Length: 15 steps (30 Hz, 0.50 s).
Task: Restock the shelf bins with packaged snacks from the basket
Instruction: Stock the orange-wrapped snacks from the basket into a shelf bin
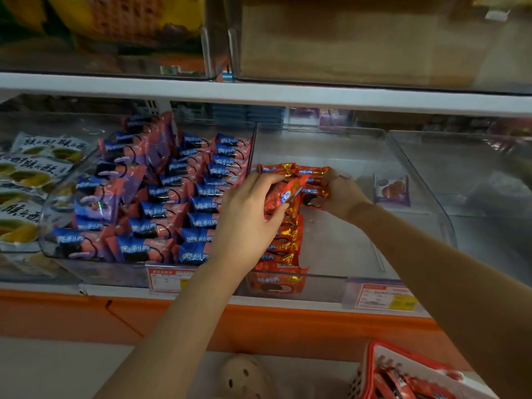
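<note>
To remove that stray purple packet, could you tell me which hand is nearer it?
Right. The right hand is just left of the purple packet; the left hand is farther left, past the orange packs.

Here's a bunch of shiny orange-red foil snack packets (290,191), gripped between the left hand (247,217) and the right hand (342,197) and tilted at odd angles, just above the clear plastic shelf bin (359,243). Below them a row of matching packets (283,246) stands on edge along the bin's left wall, reaching the front. At bottom right, the red-rimmed plastic basket (370,364) holds more red packets (403,384).
</note>
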Motion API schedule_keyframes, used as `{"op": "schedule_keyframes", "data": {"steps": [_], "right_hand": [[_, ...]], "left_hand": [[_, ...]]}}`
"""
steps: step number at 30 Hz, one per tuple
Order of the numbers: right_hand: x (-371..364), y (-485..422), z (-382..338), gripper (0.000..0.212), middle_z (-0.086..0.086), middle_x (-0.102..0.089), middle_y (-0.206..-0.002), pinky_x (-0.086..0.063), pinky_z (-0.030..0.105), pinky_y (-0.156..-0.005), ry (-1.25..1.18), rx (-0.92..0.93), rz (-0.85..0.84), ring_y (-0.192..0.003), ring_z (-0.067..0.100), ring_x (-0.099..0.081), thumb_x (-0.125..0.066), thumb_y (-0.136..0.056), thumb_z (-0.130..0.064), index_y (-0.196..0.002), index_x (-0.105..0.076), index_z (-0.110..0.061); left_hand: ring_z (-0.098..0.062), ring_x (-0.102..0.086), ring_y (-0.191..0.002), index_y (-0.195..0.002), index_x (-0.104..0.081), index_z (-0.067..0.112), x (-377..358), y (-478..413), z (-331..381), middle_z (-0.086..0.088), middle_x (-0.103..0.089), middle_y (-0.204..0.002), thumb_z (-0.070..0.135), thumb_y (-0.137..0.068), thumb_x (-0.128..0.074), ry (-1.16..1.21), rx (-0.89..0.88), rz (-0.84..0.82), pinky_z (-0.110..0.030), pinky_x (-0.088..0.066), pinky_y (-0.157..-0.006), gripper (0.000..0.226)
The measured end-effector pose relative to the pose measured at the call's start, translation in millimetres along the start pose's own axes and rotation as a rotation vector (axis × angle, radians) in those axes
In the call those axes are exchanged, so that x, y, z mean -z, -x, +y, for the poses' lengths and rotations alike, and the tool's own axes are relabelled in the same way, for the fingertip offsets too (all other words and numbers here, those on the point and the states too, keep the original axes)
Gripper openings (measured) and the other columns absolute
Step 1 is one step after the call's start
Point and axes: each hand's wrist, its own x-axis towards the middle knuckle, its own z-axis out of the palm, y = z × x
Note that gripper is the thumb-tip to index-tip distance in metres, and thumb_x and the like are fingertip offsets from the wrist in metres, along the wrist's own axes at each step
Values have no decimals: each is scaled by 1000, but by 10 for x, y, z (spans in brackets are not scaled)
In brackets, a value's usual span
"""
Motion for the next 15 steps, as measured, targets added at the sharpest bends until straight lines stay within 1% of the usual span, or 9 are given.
{"op": "schedule_keyframes", "data": {"steps": [2, 5, 7, 11, 13, 15], "right_hand": [[31, 26, -12, 62, 14, -58, -119, -48, 41, -92, 44, 7, -2, -109, 31, -57, -69, -83, -36, -130, -41, -9], [81, 47, -51, 57, 15, -45, -124, -45, 40, -87, 287, 63, 33, -110, 31, -52, -63, -87, -39, -130, -40, -11], [103, 57, -94, 56, 14, -40, -125, -46, 40, -87, 339, 79, 51, -110, 30, -50, -63, -87, -38, -129, -40, -11], [116, 80, -171, 57, 15, -40, -131, -47, 42, -92, 247, 65, -37, -110, 33, -54, -65, -87, -26, -131, -36, -7], [113, 116, -212, 58, 17, -35, -136, -46, 43, -95, 185, 40, -83, -113, 35, -53, -63, -87, -20, -134, -33, -7], [155, 197, -265, 56, 17, -34, -138, -45, 43, -95, 149, 30, -81, -115, 36, -52, -61, -89, -17, -135, -32, -7]], "left_hand": [[-24, -61, -103, -121, -59, 12, -6, -1, -16, -6, -62, -116, 17, -83, -71, 6, -11, 2, -51, -50, -89, 40], [-24, -62, -102, -121, -59, 12, -11, -1, -30, -6, -62, -114, 16, -83, -72, 13, -23, 2, -51, -50, -88, 40], [-24, -62, -101, -121, -59, 12, -13, 2, -33, -5, -62, -114, 15, -82, -72, 11, -32, -2, -51, -50, -88, 41], [-24, -62, -101, -121, -59, 13, -21, 4, -42, -5, -62, -114, 16, -82, -72, -4, -36, 3, -51, -49, -89, 41], [-24, -61, -103, -122, -59, 14, -22, 11, -33, -4, -62, -114, 18, -83, -72, -30, -34, 12, -48, -47, -95, 42], [-25, -61, -103, -124, -59, 14, -26, 16, -34, -5, -63, -114, 19, -83, -72, -70, -44, 20, -43, -43, -96, 44]]}}
